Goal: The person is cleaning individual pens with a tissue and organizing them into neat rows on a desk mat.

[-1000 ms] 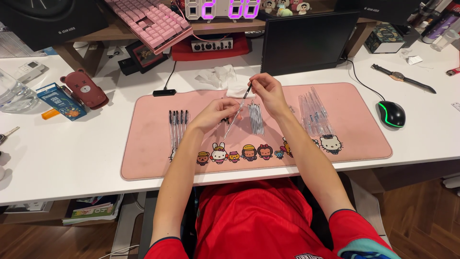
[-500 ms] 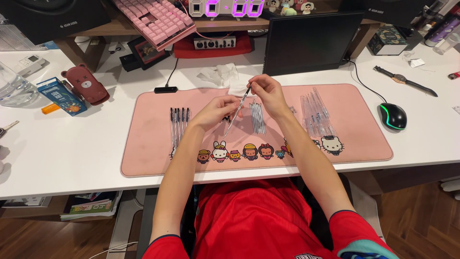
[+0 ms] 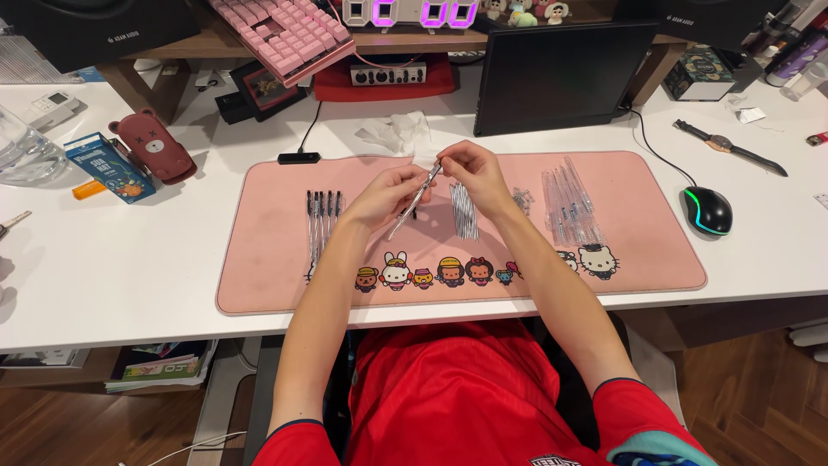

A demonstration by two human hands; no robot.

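Note:
My left hand (image 3: 390, 193) and my right hand (image 3: 468, 175) hold one clear pen (image 3: 415, 200) between them above the pink desk mat (image 3: 267, 259). The pen slants from upper right to lower left; my right fingers pinch its upper end, my left fingers grip its middle. On the mat to the left lies a row of several assembled pens (image 3: 323, 214). Just right of my hands is a small bunch of thin refills (image 3: 464, 212). Farther right lies a pile of clear pen barrels (image 3: 569, 203), with small clear parts (image 3: 521, 198) beside it.
A black mouse (image 3: 708, 210) and a wristwatch (image 3: 730, 148) lie right of the mat. A dark monitor (image 3: 561, 76) stands behind, a pink keyboard (image 3: 285, 34) on the shelf. At left are a brown bear-shaped case (image 3: 153, 145) and a blue box (image 3: 109, 166). White tissue (image 3: 397, 134) lies behind the mat.
Both hands stay at the same spot over the mat. The pen between them has tilted a little and my fingers have shifted along it.

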